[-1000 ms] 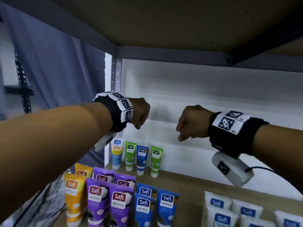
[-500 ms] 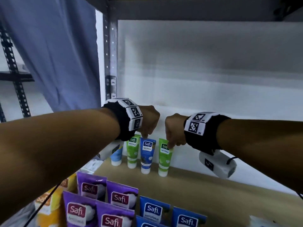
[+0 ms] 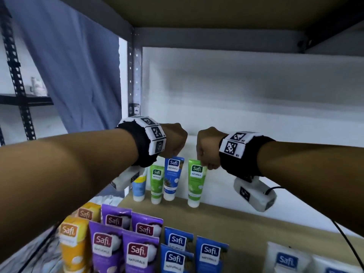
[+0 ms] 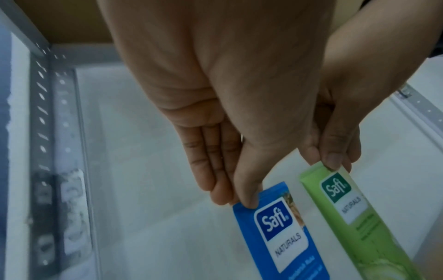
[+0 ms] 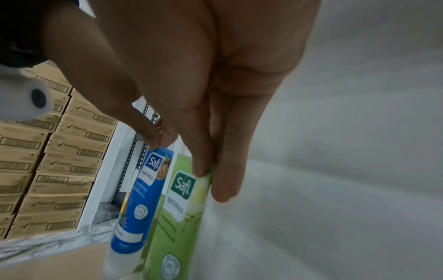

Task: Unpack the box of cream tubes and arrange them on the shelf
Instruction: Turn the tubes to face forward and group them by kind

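Note:
Against the white back wall [image 3: 256,107] stands a row of Safi tubes, caps down. My left hand [image 3: 173,142] pinches the top seam of the blue tube [image 3: 173,178] between thumb and fingers; the left wrist view shows that pinch [image 4: 236,200] on the blue tube [image 4: 275,227]. My right hand [image 3: 208,148] pinches the top of the green tube [image 3: 196,184] just to its right. The right wrist view shows the thumb in front and the fingers behind the green tube [image 5: 182,208]. Another green tube [image 3: 157,182] and a pale blue tube [image 3: 139,186] stand further left.
Orange [image 3: 72,247], purple [image 3: 137,251], blue [image 3: 208,253] and white [image 3: 285,261] tubes stand in front rows on the brown shelf board [image 3: 246,223]. An upper shelf [image 3: 216,14] hangs overhead. A perforated post [image 3: 136,75] and a blue curtain [image 3: 78,75] lie left. Cardboard boxes [image 5: 59,151] are stacked beyond.
Both hands came down and together from mid-air in front of the back wall onto the back row. They now pinch the tops of the blue and green tubes.

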The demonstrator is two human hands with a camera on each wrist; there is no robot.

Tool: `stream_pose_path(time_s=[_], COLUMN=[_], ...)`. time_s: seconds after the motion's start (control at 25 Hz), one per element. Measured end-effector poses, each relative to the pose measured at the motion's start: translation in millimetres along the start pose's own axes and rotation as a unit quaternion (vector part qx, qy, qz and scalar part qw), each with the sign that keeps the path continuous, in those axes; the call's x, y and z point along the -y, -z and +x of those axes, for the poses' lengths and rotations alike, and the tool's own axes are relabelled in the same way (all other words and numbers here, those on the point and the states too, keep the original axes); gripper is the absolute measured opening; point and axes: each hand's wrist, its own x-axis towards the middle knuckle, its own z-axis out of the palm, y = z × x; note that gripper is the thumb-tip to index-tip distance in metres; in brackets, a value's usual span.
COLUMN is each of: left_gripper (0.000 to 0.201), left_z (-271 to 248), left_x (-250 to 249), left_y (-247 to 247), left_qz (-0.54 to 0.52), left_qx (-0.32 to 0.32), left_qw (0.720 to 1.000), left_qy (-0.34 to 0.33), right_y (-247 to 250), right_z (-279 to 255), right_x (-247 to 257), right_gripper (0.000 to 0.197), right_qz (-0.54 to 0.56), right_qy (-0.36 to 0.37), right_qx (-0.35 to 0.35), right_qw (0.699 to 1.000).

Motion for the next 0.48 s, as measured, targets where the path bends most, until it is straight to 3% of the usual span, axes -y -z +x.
stream_pose_path(time_s=[0.08,0.2,0.48], left_gripper=[0.017,0.019,0.015], left_z=[-16,-43,-107], left_x=[3,0,-27], left_y=[27,67,137], left_qz=[0.046,0.017,-0.074], left_qx=[-0.091,-0.022,-0.077], left_qw=[0.994,0.999,0.989], left_qy=[-0.046,0.032,0.103], right_y=[24,60,106], right_z=[-21,-59,-156], right_x=[-1,1,8], right_gripper=[0.005,0.004,0.014], right_qz=[-0.009,0.019,0.079], right_qy=[0.002,-0.030,-0.052], right_qx=[-0.014,-0.033,-0.092], right_qw=[1.000,0.999,0.991])
